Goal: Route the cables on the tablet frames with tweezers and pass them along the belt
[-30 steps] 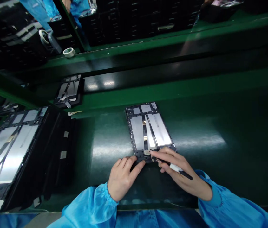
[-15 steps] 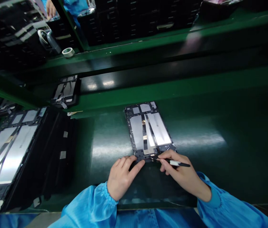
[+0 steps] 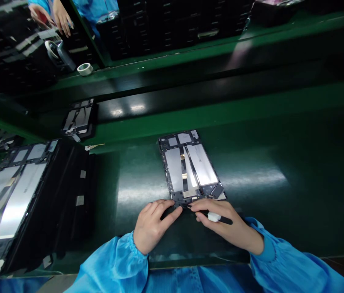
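Note:
An opened tablet [image 3: 204, 162], its silver plates and dark ribbon cables showing, lies flat on the green bench. My left hand [image 3: 153, 226] grips its near left corner, fingertips and thumb on the black lower edge. In a pinch, my right hand [image 3: 228, 224] holds black tweezers [image 3: 213, 216] wrapped with a white band. Their tip reaches the tablet's near edge, close to my left thumb; what it touches there is too small to make out. A small dark flap [image 3: 217, 191] sits at the tablet's near right corner.
A tall stack of similar tablets [image 3: 27, 183] stands at left, with another small stack [image 3: 78, 118] behind. A tape roll [image 3: 85, 69] and a tape dispenser [image 3: 63, 55] lie farther back. Another person's hands [image 3: 62, 18] show at top left. A green post [image 3: 16, 118] crosses the left side.
My right hand has moved left along the tablet's near edge with the tweezers. My left hand stays at the corner. The other person's hands have come further into view.

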`<state>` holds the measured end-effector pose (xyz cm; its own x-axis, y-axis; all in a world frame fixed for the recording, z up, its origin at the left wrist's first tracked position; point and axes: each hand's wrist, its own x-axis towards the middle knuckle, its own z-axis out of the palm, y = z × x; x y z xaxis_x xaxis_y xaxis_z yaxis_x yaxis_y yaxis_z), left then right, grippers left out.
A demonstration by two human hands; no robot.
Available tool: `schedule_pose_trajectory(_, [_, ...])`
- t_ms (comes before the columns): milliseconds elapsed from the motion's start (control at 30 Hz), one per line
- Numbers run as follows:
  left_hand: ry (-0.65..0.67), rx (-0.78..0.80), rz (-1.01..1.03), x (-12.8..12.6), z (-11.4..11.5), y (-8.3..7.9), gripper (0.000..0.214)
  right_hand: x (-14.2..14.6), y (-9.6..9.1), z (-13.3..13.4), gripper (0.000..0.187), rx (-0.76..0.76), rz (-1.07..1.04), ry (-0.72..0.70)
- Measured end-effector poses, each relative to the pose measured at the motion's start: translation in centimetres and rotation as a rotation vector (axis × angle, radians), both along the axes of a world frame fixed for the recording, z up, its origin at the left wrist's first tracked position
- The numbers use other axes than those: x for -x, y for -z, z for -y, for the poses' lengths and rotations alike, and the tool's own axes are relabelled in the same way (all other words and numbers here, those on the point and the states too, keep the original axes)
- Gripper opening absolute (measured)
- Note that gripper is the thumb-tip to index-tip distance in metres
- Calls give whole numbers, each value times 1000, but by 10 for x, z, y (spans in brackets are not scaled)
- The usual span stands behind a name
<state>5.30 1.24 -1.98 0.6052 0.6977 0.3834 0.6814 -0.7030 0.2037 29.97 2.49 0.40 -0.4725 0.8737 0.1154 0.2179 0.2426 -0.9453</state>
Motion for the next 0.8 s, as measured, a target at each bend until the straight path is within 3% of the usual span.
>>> schedule_pose_trajectory(133, [-2,7,22,-1,0,-1,30,2,0,0,15,21,15,-15])
schedule_pose_trajectory(233, [16,15,24,-5,10,-5,29,-3,7,4,12,121,17,73])
schedule_pose_trajectory(367, [187,50,-6,-14,33,-5,24,-15,17,13,16,235,41,175])
schedule_pose_trajectory(667, [274,72,-124,-14,30,-3,31,-17,3,15,15,109,281,70])
schedule_pose_trajectory(800, [275,79,-125,-14,31,-3,31,-10,4,15,16,125,314,13])
